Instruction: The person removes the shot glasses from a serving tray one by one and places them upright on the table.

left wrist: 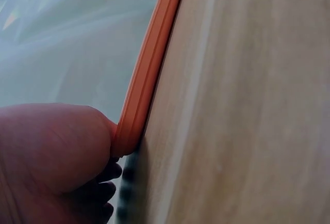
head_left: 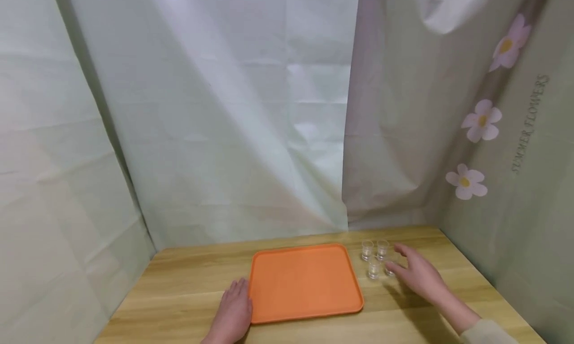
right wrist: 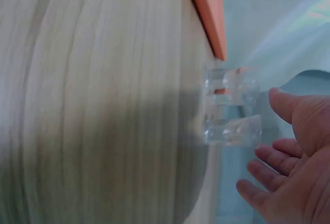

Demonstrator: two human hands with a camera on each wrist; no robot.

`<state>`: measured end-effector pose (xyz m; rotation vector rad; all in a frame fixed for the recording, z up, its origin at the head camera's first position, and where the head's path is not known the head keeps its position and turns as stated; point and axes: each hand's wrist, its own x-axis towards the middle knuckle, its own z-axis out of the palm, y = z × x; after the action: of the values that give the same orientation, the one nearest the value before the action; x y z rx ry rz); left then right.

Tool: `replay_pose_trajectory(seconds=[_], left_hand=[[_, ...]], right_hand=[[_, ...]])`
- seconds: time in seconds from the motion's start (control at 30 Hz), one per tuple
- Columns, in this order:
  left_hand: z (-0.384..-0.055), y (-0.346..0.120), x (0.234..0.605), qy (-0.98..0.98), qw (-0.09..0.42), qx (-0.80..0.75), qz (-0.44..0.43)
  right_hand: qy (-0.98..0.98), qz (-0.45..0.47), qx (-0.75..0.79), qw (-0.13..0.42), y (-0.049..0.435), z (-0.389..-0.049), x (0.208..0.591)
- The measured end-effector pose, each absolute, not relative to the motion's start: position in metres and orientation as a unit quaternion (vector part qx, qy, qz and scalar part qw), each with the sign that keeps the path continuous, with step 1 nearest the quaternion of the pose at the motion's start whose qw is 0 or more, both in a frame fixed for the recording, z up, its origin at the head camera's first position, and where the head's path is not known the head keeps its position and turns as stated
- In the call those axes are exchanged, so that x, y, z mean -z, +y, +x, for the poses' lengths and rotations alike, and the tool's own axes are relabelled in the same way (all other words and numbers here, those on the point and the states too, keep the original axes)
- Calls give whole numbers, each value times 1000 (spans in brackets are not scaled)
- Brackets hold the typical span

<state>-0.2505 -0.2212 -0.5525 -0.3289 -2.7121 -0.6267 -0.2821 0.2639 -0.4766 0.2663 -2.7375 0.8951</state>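
Note:
An orange rectangular tray [head_left: 305, 283] lies flat on the wooden tabletop. My left hand [head_left: 233, 306] rests beside its left edge, fingers extended; in the left wrist view the thumb side meets the tray's corner [left wrist: 135, 126]. Several small clear shot glasses [head_left: 373, 269] stand upright in a cluster right of the tray. Over the nearest right glass hovers my right hand [head_left: 419, 274], thumb and fingers spread apart, partly covering that glass. In the right wrist view the glasses [right wrist: 233, 130] sit in front of the open thumb and fingers, with nothing gripped.
The wooden table [head_left: 193, 284] meets pale green curtains [head_left: 224, 134] at the back and both sides. The right curtain bears printed flowers [head_left: 482, 120] and lettering. A shadow of the right arm falls across the tabletop near the glasses.

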Motion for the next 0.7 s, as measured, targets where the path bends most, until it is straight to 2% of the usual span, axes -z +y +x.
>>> replay_pose_trajectory(seconds=[0.37,0.53,0.7], left_hand=[[-254,-222,566,-950,198,211,-117],[-254,-221,563,-954,191,200,-119],[-253,-223,558,-959,169,198,-112]], right_hand=[[-939,137,-252,187,238,-271,474],[-943,155,-204,213,228,-267,474],[-947,166,-178,210,216,-263,471]])
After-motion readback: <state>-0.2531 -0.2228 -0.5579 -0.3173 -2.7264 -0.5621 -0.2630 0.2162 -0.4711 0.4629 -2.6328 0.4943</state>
